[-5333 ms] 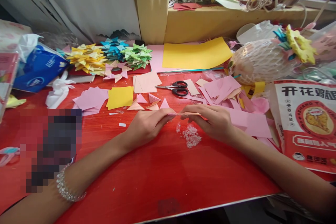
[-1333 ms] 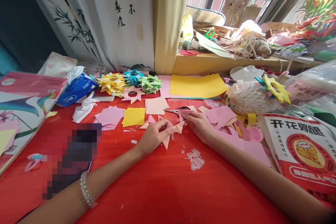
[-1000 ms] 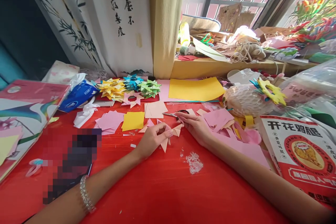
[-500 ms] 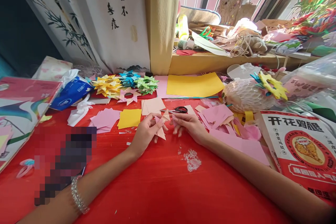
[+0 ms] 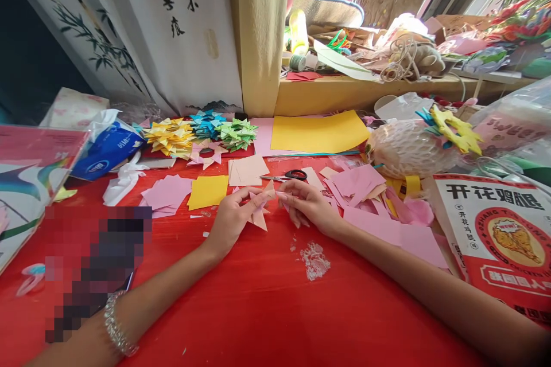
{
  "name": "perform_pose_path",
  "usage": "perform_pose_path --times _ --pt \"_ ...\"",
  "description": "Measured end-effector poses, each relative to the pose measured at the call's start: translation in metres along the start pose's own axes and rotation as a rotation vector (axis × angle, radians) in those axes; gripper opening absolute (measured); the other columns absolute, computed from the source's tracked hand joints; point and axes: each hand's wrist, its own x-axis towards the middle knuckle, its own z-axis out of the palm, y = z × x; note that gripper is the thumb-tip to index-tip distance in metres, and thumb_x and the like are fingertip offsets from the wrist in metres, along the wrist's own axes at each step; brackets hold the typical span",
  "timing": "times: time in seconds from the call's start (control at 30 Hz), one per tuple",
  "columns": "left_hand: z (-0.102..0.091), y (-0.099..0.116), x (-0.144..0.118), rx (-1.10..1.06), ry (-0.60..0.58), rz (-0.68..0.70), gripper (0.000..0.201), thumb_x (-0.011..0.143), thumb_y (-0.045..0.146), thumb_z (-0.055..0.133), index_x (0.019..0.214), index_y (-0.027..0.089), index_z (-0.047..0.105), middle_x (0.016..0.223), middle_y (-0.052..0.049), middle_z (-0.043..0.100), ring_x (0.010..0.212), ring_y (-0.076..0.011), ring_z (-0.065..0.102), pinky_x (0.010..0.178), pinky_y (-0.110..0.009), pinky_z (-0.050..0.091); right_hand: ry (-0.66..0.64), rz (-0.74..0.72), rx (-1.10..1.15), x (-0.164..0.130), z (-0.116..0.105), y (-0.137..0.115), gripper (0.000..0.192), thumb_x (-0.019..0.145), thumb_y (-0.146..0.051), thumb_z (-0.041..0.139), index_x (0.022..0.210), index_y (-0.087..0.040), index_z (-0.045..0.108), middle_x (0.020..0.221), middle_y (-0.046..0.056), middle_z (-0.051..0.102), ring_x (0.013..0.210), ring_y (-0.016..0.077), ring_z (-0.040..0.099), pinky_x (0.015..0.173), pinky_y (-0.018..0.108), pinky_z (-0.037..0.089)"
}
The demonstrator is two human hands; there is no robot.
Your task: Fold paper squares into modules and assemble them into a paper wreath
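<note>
Both hands pinch a folded paper piece over the red tabletop.

The left hand (image 5: 232,219) and right hand (image 5: 306,206) grip the peach and pink folded paper piece (image 5: 259,213) between fingertips, its long point aimed down toward the person. Scissors (image 5: 289,175) lie just behind. The red tabletop (image 5: 267,304) meets a cluttered windowsill (image 5: 361,89); a hanging scroll (image 5: 172,17) bears Chinese calligraphy, a red package (image 5: 501,229) reads 开花鸡腿.

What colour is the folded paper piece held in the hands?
Pale peach and pink, seen in the head view: folded paper piece.
</note>
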Motion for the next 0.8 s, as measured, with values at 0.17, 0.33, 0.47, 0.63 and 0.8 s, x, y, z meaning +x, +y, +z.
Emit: perform_pose_path --times 0.17,0.33,0.47,0.63,0.8 --pt "0.0007 0.0026 -0.0006 -0.003 -0.059 -0.028 0.033 0.075 0.042 0.064 0.097 0.018 0.060 0.071 -0.002 0.068 0.069 -0.0165 0.062 0.063 -0.025 0.044 0.015 -0.009 -0.032 0.0013 0.0001 0.0020 0.025 0.081 -0.041 0.057 0.089 -0.017 0.055 0.069 -0.003 0.059 0.035 0.0038 0.049 0.030 0.014 0.032" --pt "0.0006 0.0016 0.0005 0.033 -0.087 -0.006 0.027 0.077 0.042 0.062 0.087 0.018 0.064 0.075 -0.003 0.069 0.073 -0.0164 0.062 0.066 -0.024 0.043 0.043 -0.029 -0.006 0.0022 -0.0006 0.0027 0.022 0.078 -0.037 0.062 0.086 -0.017 0.062 0.066 -0.001 0.062 0.046 0.0082 0.057 0.041 0.018 0.044" --pt "0.0005 0.0010 0.0006 0.011 -0.078 -0.027 0.027 0.079 0.043 0.059 0.088 0.018 0.064 0.074 -0.003 0.069 0.072 -0.0158 0.061 0.066 -0.024 0.043 0.137 -0.038 0.072 0.0025 -0.0019 0.0034 0.021 0.080 -0.036 0.060 0.084 -0.017 0.069 0.089 0.003 0.068 0.082 0.0131 0.064 0.079 0.026 0.052" --pt "0.0008 0.0009 0.0008 -0.005 -0.076 -0.046 0.027 0.078 0.044 0.060 0.085 0.018 0.064 0.072 -0.003 0.069 0.070 -0.0161 0.062 0.066 -0.024 0.043 0.176 -0.023 0.119 0.0033 -0.0031 0.0044 0.029 0.074 -0.028 0.067 0.102 -0.022 0.065 0.109 0.003 0.064 0.091 0.0151 0.062 0.087 0.031 0.049" --pt "0.0013 0.0009 0.0009 -0.098 -0.095 -0.040 0.022 0.077 0.040 0.063 0.084 0.019 0.064 0.077 0.000 0.066 0.076 -0.0158 0.061 0.068 -0.023 0.044 0.162 -0.020 0.287 0.0022 0.0008 0.0051 0.020 0.078 -0.028 0.065 0.095 -0.021 0.058 0.115 0.004 0.062 0.102 0.0154 0.061 0.094 0.031 0.045"
